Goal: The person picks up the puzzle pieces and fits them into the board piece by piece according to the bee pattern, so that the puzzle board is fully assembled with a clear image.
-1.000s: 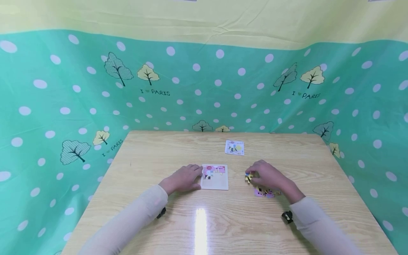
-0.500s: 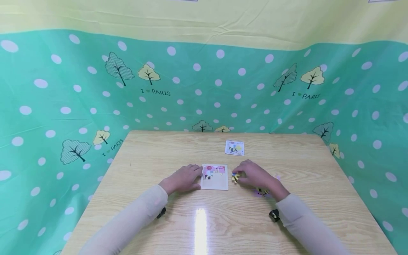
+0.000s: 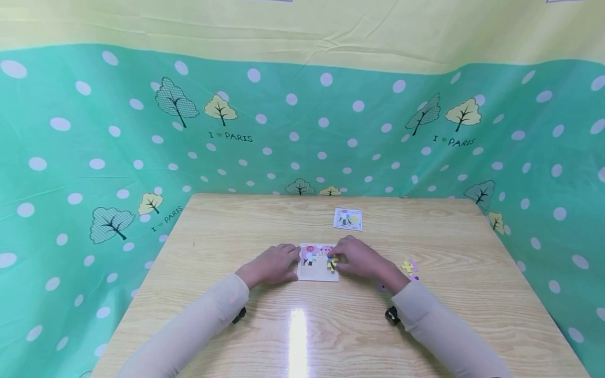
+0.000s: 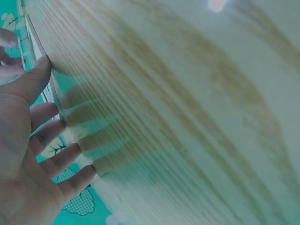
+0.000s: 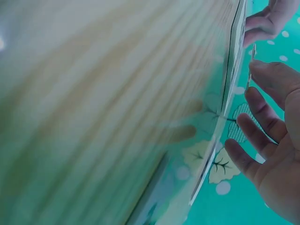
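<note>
A square puzzle board (image 3: 317, 274) lies mid-table, with several pink and white pieces set along its upper part. At its left edge rests my left hand (image 3: 276, 263); in the left wrist view the thumb (image 4: 35, 80) and spread fingers (image 4: 47, 133) touch along that side. My right hand (image 3: 359, 257) pinches a yellow-and-black puzzle piece (image 3: 332, 264) over the board's right side. Seen edge-on in the right wrist view, the piece (image 5: 250, 72) is a thin strip between thumb and index finger, the other fingers held apart from it.
Behind the board lies a small picture card (image 3: 348, 219). Loose yellow and purple puzzle pieces (image 3: 408, 266) lie to the right, some partly hidden by the right forearm. A polka-dot cloth (image 3: 264, 157) hangs around the table's back and sides.
My right hand has carried the yellow-and-black puzzle piece leftward from the loose pieces to the board's right side, uncovering some of those pieces. My left hand stays put at the board's left edge.
</note>
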The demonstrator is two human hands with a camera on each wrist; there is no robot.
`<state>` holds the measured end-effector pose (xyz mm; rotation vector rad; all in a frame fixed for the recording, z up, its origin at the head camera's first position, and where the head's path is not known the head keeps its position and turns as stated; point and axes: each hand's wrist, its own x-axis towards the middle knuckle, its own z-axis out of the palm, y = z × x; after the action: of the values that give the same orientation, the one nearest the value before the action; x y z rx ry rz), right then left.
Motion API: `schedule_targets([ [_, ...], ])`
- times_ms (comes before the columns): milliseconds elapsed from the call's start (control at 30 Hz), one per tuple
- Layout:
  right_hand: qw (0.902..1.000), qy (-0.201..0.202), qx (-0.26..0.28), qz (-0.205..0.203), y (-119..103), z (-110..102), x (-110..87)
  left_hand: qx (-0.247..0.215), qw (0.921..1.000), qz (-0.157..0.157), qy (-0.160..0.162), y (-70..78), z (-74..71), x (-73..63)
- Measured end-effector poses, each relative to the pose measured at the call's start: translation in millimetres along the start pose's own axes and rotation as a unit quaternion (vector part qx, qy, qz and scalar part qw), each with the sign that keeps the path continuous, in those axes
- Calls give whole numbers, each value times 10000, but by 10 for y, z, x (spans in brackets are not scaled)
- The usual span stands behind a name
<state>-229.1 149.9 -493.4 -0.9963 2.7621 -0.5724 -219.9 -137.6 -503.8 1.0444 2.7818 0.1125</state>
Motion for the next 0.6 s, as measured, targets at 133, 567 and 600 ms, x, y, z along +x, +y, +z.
schedule_targets([
  [133,10000,-77,41,39,-68,17,102,24,10000,-19,-61,0,-9,-1],
  [567,9995,-234,-192,-6,-175,122,324,56,10000,61,-22,-21,9,9],
  [600,9994,-247,-252,5,-180,124,333,63,10000,72,-19,-22,11,12],
])
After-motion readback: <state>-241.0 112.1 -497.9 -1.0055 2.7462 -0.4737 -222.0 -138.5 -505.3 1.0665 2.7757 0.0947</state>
